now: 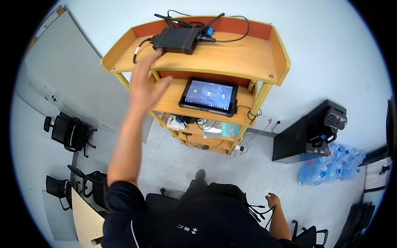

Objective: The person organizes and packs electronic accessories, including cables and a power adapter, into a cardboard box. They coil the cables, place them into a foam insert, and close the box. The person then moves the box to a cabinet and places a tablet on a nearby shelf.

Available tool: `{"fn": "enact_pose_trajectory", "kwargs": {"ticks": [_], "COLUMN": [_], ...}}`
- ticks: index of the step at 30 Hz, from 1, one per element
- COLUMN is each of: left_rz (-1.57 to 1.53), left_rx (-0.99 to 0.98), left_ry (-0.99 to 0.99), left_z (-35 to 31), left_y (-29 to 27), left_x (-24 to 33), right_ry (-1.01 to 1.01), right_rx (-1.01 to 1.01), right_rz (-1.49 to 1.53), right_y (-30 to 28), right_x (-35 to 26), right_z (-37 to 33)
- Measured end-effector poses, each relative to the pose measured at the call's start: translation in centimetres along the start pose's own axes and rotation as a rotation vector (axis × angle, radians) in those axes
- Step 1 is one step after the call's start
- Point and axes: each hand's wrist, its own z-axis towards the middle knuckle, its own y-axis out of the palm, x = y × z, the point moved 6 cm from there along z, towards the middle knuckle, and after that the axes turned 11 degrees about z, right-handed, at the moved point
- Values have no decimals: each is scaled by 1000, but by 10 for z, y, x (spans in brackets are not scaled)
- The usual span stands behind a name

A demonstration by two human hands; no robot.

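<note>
My left hand [144, 84] is raised in front of the upper shelf of a wooden rack, fingers stretched out, thumb apart, with nothing in it. Its blurred fingertips come up to the near left corner of a black box-shaped device [175, 40] with cables plugged into both ends; whether they touch it I cannot tell. Below, on the second shelf, lies a tablet [209, 96] with a lit screen. My right hand [273, 200] hangs low at my right side. Beside it is a bunch of black cables [257, 211], one looping by the wrist; its fingers are too small to read.
The wooden rack [231, 66] stands against the wall, with bags and cables on its lower shelves. To the right are a black cabinet [295, 136] and several blue water bottles [326, 169]. Black office chairs [68, 130] and a light tabletop [84, 221] are on the left.
</note>
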Motion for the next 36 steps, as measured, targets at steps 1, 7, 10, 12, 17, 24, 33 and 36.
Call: {"fn": "enact_pose_trajectory", "kwargs": {"ticks": [1,7,10,12,17,24,33,36], "left_rz": [47,366,310,213,285,290,-400,-290], "left_rx": [-70,-571,-809,-839,-960,-525,-547,-677], "left_ry": [94,508,303,303,293,489,154,-219], "left_z": [40,141,155,159,140,120,-145,-223], "left_y": [-6,68,88,94,85,70,159,212], "left_x": [8,-7,-15,-44,-109,-111,50,41], "right_ry": [-10,-142,-175,-120,191,412,276,100], "right_rx": [24,54,52,33,16,121,78,75], "right_rz": [10,122,215,295,409,434,681,654], "right_y": [-6,52,98,127,189,232,192,159], "right_x": [3,-9,-5,-18,7,98,72,73], "right_z": [6,40,28,15,-51,-104,-89,-85]}}
